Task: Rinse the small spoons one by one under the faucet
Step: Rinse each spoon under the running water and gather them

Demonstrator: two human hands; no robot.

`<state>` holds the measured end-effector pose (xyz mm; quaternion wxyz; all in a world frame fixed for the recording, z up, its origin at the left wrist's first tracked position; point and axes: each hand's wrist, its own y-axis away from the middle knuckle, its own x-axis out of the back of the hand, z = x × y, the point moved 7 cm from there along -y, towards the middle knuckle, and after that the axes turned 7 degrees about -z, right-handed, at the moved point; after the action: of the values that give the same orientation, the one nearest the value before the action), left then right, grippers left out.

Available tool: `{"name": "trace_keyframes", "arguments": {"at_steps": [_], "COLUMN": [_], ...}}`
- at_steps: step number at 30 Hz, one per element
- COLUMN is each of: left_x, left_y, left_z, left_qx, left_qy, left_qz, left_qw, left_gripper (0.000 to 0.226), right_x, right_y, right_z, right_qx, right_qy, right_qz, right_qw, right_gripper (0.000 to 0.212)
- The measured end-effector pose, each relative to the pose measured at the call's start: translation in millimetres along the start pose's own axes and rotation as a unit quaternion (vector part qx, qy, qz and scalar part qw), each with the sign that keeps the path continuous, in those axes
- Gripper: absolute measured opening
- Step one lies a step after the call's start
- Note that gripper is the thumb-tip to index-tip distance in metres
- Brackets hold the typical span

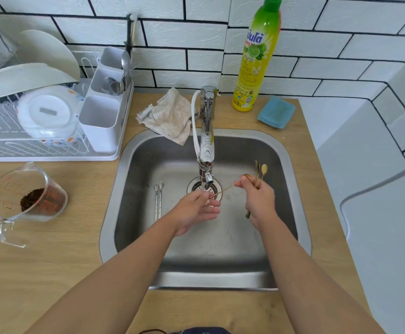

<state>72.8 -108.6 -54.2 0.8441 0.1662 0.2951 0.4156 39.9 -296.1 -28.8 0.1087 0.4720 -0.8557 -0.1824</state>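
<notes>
Over the steel sink (290, 165), my right hand (260, 201) pinches a thin gold spoon (225, 189) by its handle and also holds several more gold spoons (260, 173) upright in its fist. My left hand (197, 212) sits under the faucet (206, 150) spout, fingers on the bowl end of that thin spoon, which is hidden by them. Two silver spoons (158, 198) lie side by side on the sink floor, left of the drain (205, 188).
A dish rack (39, 150) with plates and a cutlery holder stands at the left. A glass measuring jug (27, 201) with brown grounds sits on the wooden counter. A beige cloth (170, 116), a dish soap bottle (257, 59) and a blue sponge (276, 112) lie behind the sink.
</notes>
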Motion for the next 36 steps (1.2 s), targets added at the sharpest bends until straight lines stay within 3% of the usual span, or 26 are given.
{"name": "trace_keyframes", "arguments": {"at_steps": [3,7,9,17,23,28,33,34,36], "left_x": [-14,-2,6,2,-5,1,18,29,60], "left_y": [-4,8,16,32,31,30,31,31,33], "left_z": [7,10,4,-9,-15,-15,-6,-1,14], "left_qx": [-0.005,-0.017,-0.02,-0.015,-0.023,-0.036,-0.027,-0.03,-0.028], "left_qy": [0.022,-0.213,-0.25,-0.173,-0.063,-0.062,-0.278,-0.329,-0.468], "left_qz": [-0.002,0.038,0.025,0.007,0.059,0.091,0.133,0.15,0.224], "left_qw": [1.0,0.976,0.968,0.985,0.996,0.993,0.951,0.932,0.855], "left_gripper": [0.024,0.033,0.032,0.014,0.023,0.03,0.044,0.04,0.025], "right_x": [-7,-9,-12,-61,-72,-65,-57,-55,-50], "right_y": [5,10,13,33,36,32,26,25,22], "right_z": [3,3,7,35,34,27,30,31,33], "right_qx": [-0.01,-0.025,-0.039,-0.107,-0.124,-0.099,-0.095,-0.099,-0.111], "right_qy": [-0.008,-0.019,-0.016,-0.085,-0.227,-0.237,-0.287,-0.296,-0.284], "right_qz": [-0.009,0.003,-0.008,-0.143,-0.134,-0.123,-0.117,-0.117,-0.119], "right_qw": [1.0,0.999,0.999,0.98,0.957,0.959,0.946,0.943,0.945], "right_gripper": [0.034,0.037,0.035,0.008,0.032,0.036,0.033,0.032,0.028]}}
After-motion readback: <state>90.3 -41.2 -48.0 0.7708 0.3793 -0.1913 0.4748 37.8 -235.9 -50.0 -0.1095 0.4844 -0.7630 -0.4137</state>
